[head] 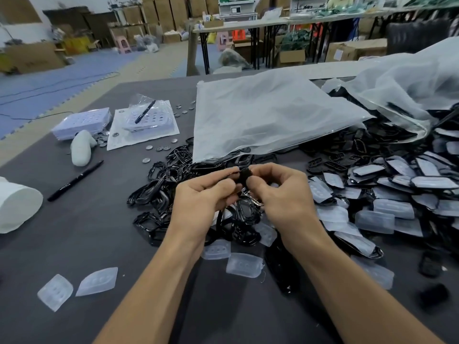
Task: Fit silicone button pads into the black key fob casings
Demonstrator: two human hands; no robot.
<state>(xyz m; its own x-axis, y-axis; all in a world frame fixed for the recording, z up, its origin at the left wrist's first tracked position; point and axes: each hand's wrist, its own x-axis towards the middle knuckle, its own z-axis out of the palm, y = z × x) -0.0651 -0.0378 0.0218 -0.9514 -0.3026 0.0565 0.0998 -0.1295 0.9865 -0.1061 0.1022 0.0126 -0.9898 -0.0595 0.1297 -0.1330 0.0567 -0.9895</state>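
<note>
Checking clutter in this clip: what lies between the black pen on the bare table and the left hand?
In the head view, a heap of black casing frames lies there, with a strip of bare table beside the pen.

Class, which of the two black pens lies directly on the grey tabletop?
The nearer pen, left of the casing pile; the other pen rests atop a bagged white tray.

Black piece [244,175] mostly hidden between left hand [203,194] and right hand [280,192], white roll [17,207] cut off
</note>
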